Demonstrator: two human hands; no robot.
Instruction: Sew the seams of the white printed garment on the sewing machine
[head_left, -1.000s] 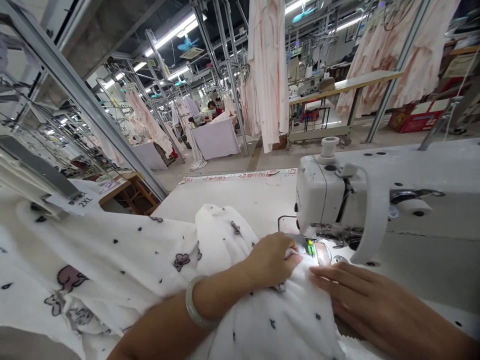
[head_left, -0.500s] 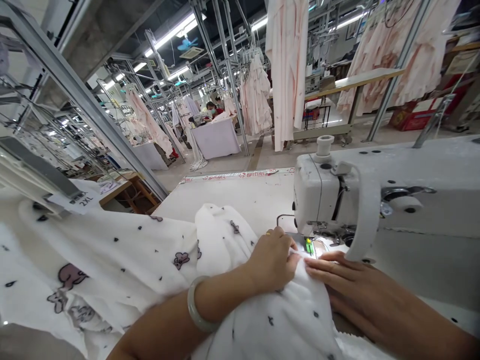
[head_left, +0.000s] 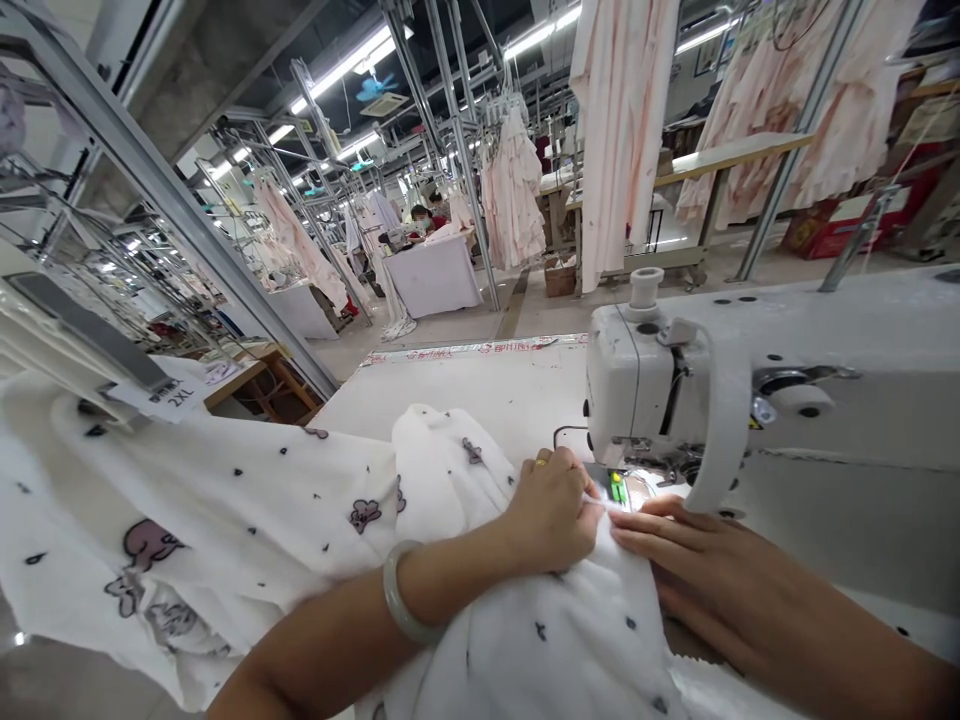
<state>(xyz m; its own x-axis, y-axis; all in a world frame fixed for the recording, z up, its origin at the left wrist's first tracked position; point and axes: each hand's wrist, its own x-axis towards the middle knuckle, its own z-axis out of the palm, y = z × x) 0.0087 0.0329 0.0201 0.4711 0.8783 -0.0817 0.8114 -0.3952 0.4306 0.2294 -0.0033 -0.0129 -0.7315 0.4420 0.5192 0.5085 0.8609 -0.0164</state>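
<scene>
White fabric (head_left: 555, 640) printed with small dark marks and animal figures spreads over the sewing table and off to the left. My left hand (head_left: 556, 510), with a pale bangle on its wrist, is closed on the fabric's edge just left of the needle area. Fingers stretched out, my right hand (head_left: 682, 550) lies on the fabric beside the presser foot, its fingertips touching the edge near my left fingers. The white sewing machine (head_left: 630, 380) stands above them, its lamp lighting a green piece (head_left: 617, 487) by the foot. The needle itself is too small to make out.
At the left, a hanger clamp (head_left: 82, 325) with a 2XL tag (head_left: 169, 398) holds part of the fabric. A metal post (head_left: 187, 220) slants across the left. Behind are hanging pink garments (head_left: 622, 140), other tables and a co-worker (head_left: 421, 222) at a machine.
The clamp and its tag have shifted slightly right and down. A hanging pink garment in the background has swung right. Both hands stay nearly in place on the fabric.
</scene>
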